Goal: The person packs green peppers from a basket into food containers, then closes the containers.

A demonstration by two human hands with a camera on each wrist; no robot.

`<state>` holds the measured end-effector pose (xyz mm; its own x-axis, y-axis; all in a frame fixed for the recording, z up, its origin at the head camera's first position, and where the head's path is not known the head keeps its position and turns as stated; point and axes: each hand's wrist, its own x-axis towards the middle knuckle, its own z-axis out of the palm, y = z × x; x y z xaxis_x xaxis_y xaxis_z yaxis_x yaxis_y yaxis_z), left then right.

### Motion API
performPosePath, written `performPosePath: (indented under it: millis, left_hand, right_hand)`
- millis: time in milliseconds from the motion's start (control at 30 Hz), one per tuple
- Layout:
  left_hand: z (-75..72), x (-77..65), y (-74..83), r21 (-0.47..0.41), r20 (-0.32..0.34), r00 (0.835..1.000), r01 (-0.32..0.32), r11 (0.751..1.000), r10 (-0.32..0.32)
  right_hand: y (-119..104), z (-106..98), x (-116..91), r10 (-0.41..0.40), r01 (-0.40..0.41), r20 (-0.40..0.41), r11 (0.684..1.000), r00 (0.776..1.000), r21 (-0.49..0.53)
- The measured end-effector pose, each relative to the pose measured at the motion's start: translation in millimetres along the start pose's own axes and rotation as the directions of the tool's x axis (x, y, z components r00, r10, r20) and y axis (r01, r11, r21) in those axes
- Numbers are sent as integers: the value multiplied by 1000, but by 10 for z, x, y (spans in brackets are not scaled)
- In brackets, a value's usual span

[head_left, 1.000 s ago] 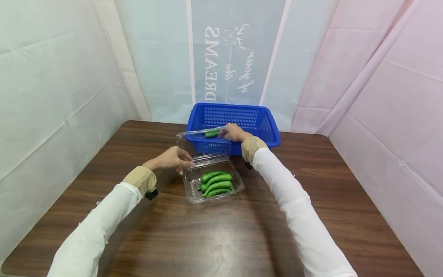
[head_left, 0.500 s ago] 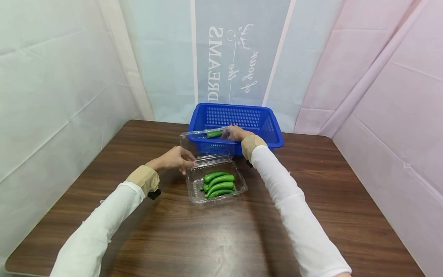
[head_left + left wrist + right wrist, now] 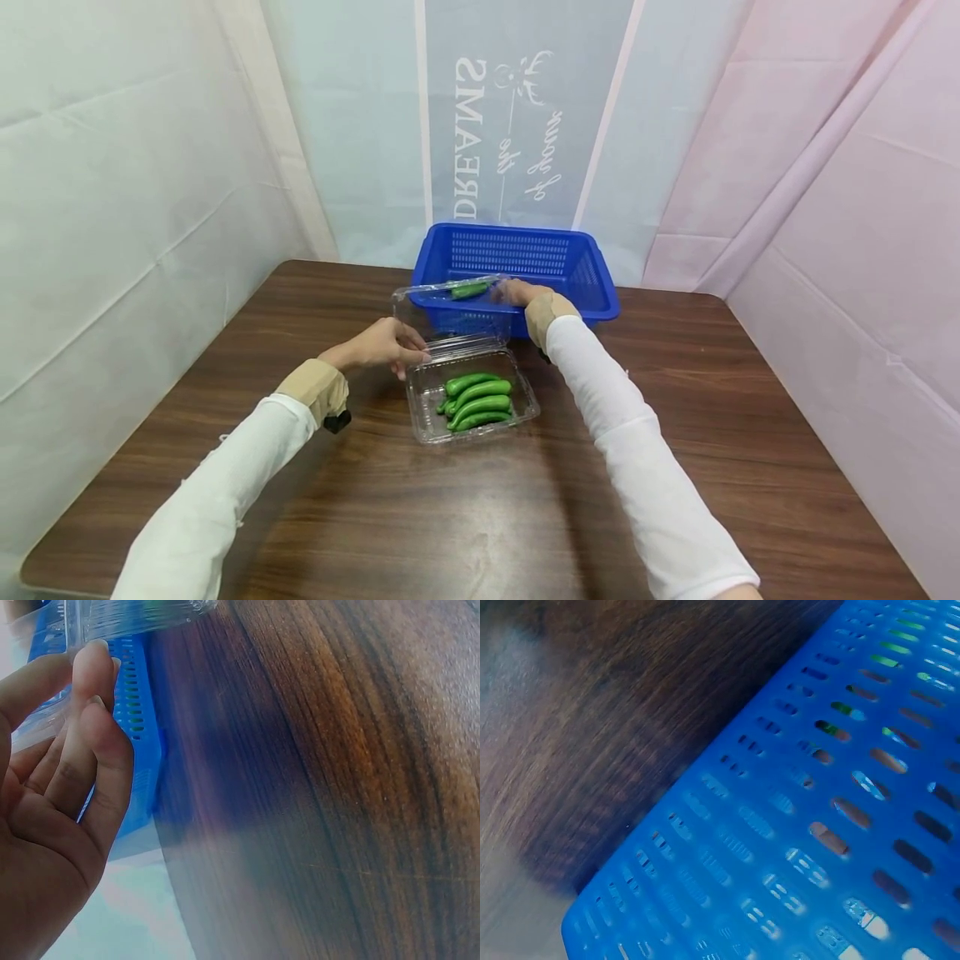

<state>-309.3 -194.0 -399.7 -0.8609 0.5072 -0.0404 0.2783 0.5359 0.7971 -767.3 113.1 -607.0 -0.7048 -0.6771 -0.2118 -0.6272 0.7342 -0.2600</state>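
A clear plastic clamshell container (image 3: 420,425) lies on the table with its lid (image 3: 412,310) raised against the front of a blue basket. Several green chili peppers (image 3: 480,400) lie side by side in its base. My left hand (image 3: 382,343) pinches the container near the hinge between thumb and fingers; the left wrist view shows this hand (image 3: 67,765) at the plastic edge. Behind the raised lid, my right hand (image 3: 517,292) reaches down into the blue basket (image 3: 592,287), right beside a green pepper (image 3: 468,290). Its fingertips are hidden, and I cannot tell whether they grip a pepper.
The brown wooden table (image 3: 465,517) carries the container and the basket. Through the slots of the basket wall (image 3: 727,825), bits of green and fingers show. Pale cloth hangs at the back (image 3: 360,125) and both sides.
My right hand has dipped slightly lower in the basket. The left hand keeps its pinch on the container. The whole head view has shifted a little.
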Motion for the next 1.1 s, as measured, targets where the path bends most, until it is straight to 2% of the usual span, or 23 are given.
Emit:
performPosePath:
  millis: [100, 167, 267, 333, 433, 467, 567, 667, 700, 733, 800, 867, 1100]
  left_hand:
    - [-3, 21, -6, -1, 3, 1000, -5, 1000, 5]
    - [2, 20, -8, -4, 8, 1000, -5, 1000, 5]
    - [3, 20, 0, -9, 6, 1000, -7, 1000, 7]
    - [-2, 22, 5, -11, 4, 1000, -11, 1000, 11]
    - [-10, 24, 10, -3, 3, 1000, -10, 1000, 10]
    - [-13, 24, 10, -1, 3, 1000, -8, 1000, 8]
    - [-20, 23, -3, 9, 2, 1000, -6, 1000, 6]
    - [-21, 22, -7, 11, 3, 1000, -7, 1000, 7]
    - [-20, 21, -6, 11, 3, 1000, -9, 1000, 9]
    - [-19, 20, -5, 11, 4, 1000, -9, 1000, 9]
    - [-19, 13, 1, 14, 4, 1000, -12, 1000, 12]
    - [-19, 8, 8, 17, 3, 1000, -16, 1000, 16]
    - [-10, 10, 16, 25, 3, 1000, -24, 999, 24]
  right_hand:
    - [48, 2, 42, 112, -113, 35, 993, 993, 24]
    - [62, 19, 37, 146, -147, 44, 989, 988, 29]
    - [41, 7, -11, 147, -148, 32, 989, 989, 20]
    - [-66, -62, -126, 116, -116, 15, 993, 993, 10]
    - [-466, -257, -502, 47, -47, -15, 999, 999, -25]
    - [-689, -372, -694, 31, -31, -1, 999, 1000, -40]
    - [-1471, -729, -1383, -42, 39, -30, 995, 999, -91]
    - [-2225, -1100, -2061, -48, 44, -42, 996, 998, -81]
    - [-2395, -1179, -2235, -44, 38, -77, 997, 996, -74]
    - [-2558, -1265, -2388, -14, 10, -77, 998, 997, -62]
    - [-2711, -1354, -2576, 10, -13, -113, 1000, 994, -23]
    - [-2765, -1392, -2683, 49, -49, -151, 999, 987, 8]
    - [-2682, -1428, -2868, -11, 11, -249, 1000, 968, -1]
